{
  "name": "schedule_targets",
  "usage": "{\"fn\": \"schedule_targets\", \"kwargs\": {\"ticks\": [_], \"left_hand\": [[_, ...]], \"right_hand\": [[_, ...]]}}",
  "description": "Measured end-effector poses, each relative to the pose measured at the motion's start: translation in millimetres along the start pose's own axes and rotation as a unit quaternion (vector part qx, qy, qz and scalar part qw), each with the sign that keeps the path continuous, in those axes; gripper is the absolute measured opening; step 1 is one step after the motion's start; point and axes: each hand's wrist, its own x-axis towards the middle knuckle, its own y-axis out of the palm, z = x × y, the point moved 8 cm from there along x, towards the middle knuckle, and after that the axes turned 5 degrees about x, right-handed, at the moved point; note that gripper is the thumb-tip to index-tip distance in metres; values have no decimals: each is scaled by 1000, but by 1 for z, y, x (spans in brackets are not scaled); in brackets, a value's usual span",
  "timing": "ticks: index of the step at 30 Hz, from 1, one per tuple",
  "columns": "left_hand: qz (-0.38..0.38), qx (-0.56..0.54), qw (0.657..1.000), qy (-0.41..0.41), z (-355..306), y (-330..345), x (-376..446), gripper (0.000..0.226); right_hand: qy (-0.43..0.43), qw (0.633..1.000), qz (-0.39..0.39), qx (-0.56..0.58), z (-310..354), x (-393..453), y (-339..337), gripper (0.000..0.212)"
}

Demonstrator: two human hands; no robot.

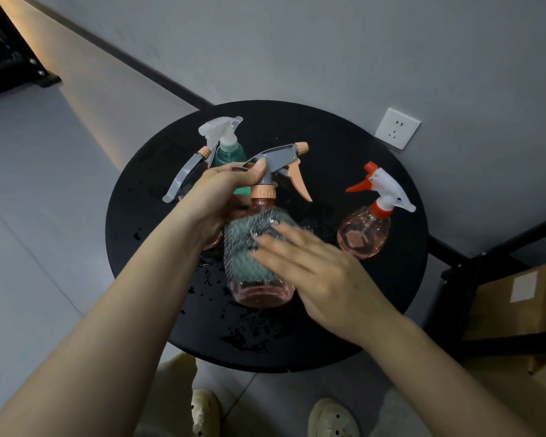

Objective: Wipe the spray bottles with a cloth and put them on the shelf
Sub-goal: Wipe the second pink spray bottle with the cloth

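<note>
A: Right hand (316, 272)?
B: Flat, fingers straight, pressing grey cloth (249, 247) against pink bottle (262, 290), mid-table (375, 171).
A: Left hand (221, 197)?
B: Grips that bottle's neck. Red-nozzle bottle (364, 234) right of it; green bottle (229, 152) behind.

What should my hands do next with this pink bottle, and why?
Probably slide the right hand and cloth down toward the base: the left hand steadies the pink bottle by its neck, and the cloth covers only its upper body.

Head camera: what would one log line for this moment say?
step: wiping | left hand: grips pink bottle neck | right hand: presses cloth on it | shelved: not yet
</note>
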Motion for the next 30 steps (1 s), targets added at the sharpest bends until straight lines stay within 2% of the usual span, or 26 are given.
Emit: {"fn": "schedule_targets", "kwargs": {"ticks": [3,5,7,10,14,18,23,27,30], "left_hand": [[26,-34,999,-2,5,8,0,18],[43,-47,998,-10,7,12,0,28],[47,-42,998,-12,8,13,0,27],[19,-25,999,-9,5,8,-2,12],[-8,6,1000,0,0,1,-4,11],[3,10,1000,7,1,2,-1,12],[3,-12,1000,6,3,5,1,12],[49,-74,996,-1,8,15,2,17],[55,-76,996,-3,9,15,4,16]], "right_hand": [[54,998,8,24,-14,9,-3,56],[74,996,13,39,-17,10,-4,50],[76,996,21,48,-16,7,-3,45],[31,998,49,26,-5,-5,3,48],[-52,995,84,-24,17,-28,16,47],[-65,995,63,-49,17,-31,18,43],[13,1000,28,-5,-1,-8,10,46],[96,995,8,40,-19,4,1,57],[91,995,13,36,-13,3,4,62]]}}
